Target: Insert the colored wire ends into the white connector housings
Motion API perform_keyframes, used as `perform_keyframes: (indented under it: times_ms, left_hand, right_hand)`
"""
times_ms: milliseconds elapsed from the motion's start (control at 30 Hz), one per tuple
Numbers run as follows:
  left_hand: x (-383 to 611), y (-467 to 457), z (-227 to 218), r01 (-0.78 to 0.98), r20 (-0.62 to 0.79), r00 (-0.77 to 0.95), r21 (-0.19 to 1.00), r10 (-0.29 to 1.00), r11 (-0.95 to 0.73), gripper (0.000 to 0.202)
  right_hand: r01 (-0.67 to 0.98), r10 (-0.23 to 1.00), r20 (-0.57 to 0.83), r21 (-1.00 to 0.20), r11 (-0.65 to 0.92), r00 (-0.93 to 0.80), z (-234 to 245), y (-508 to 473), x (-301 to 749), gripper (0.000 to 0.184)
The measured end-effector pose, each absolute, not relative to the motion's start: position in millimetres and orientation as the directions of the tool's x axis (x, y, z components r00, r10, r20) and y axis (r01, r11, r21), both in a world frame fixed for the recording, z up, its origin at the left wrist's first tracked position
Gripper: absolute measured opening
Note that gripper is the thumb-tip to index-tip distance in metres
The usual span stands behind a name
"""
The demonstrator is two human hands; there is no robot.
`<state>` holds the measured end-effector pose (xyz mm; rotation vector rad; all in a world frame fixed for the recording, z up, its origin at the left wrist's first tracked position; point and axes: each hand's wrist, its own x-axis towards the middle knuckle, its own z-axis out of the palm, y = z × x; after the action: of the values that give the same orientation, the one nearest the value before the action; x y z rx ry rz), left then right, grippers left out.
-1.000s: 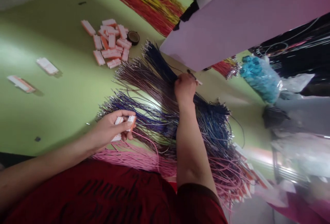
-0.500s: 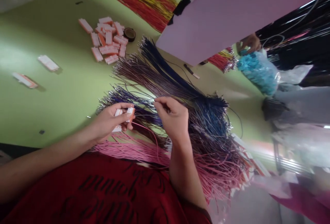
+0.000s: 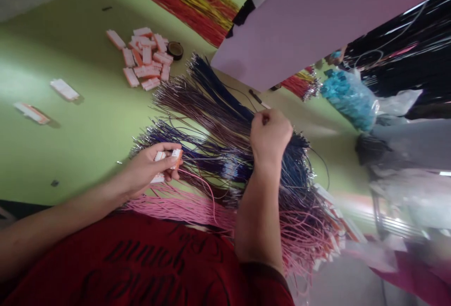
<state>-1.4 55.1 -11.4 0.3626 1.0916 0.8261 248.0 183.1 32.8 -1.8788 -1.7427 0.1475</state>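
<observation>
My left hand (image 3: 148,172) is closed on a small white and orange connector (image 3: 168,160), with a pink wire (image 3: 202,184) trailing from it. My right hand (image 3: 269,134) is a closed fist over the fanned bundles of brown wires (image 3: 197,104) and dark blue wires (image 3: 214,82), pinching among them; what it holds is hidden. Purple wires (image 3: 176,137) lie between the hands. Pink wires (image 3: 176,205) lie along my red shirt.
A pile of white and orange connectors (image 3: 146,59) and a tape roll (image 3: 175,50) lie on the green table (image 3: 70,127), with two loose connectors (image 3: 63,90) at left. Red and yellow wires (image 3: 190,0), a lilac board (image 3: 317,19) and a bag of blue parts (image 3: 347,99) lie beyond.
My right hand came back near the connector half a second ago, then moved out right again onto the wire bundles. My left hand has kept hold of the connector.
</observation>
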Motion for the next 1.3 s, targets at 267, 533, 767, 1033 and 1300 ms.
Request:
perform_keyframes:
  times_ms: [267,533,767,1033,1300]
  left_hand:
    - [-4,54,-17,-0.384,-0.618,0.223,0.655,0.754,0.650,0.056]
    - [-6,55,-14,-0.349,-0.611,0.249,0.667,0.751,0.658,0.063]
    - [-11,53,-21,-0.330,-0.632,0.253,0.655,0.732,0.680,0.062]
    - [-6,55,-18,-0.365,-0.650,0.224,0.635,0.726,0.681,0.060]
    - [3,59,-3,-0.362,-0.701,0.182,0.604,0.689,0.710,0.054]
  right_hand:
    - [0.633,0.939,0.042,-0.728,0.263,-0.342,17,63,199,0.019]
    - [0.657,0.945,0.100,-0.696,0.290,-0.312,0,61,202,0.018]
    - [0.739,0.895,0.075,-0.537,0.407,-0.439,5,65,190,0.021]
    - [0.738,0.854,0.094,-0.460,0.493,-0.512,4,67,191,0.023]
    - [0.705,0.796,0.208,-0.375,0.602,-0.568,-1,60,188,0.025]
